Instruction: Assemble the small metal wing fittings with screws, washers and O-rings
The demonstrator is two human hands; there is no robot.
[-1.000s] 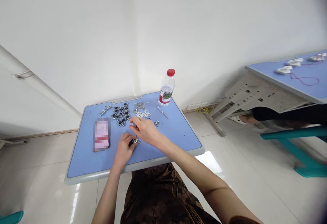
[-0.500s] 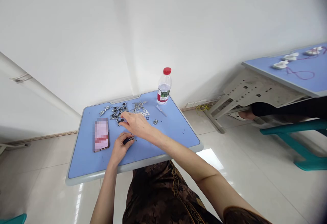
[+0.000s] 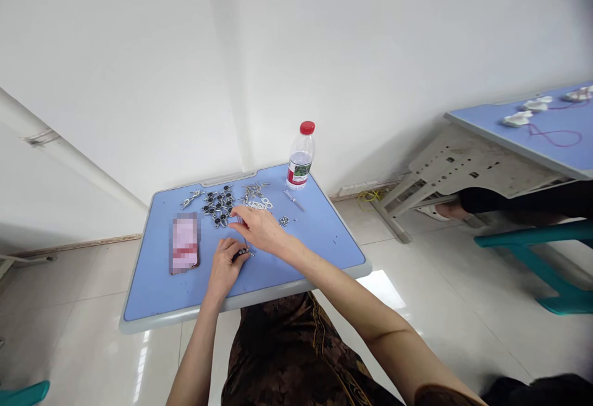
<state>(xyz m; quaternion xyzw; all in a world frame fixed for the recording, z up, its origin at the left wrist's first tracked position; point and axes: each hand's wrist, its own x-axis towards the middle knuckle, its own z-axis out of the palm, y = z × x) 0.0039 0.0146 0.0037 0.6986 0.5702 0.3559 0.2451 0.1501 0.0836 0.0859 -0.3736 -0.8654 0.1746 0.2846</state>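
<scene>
Pinching a little black metal bit (image 3: 243,253) in my left hand (image 3: 223,268), fingers shut tight; my right hand (image 3: 259,230) is open, fingers loose, near the metal pile (image 3: 217,205) at 10 o'clock.

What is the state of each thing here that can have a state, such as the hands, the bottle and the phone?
Left hand: pinching a small dark metal part
Right hand: open, fingers just above black-ringed metal parts
Bottle: upright, red cap on, partly full
Phone: lying flat, screen pixelated
</scene>
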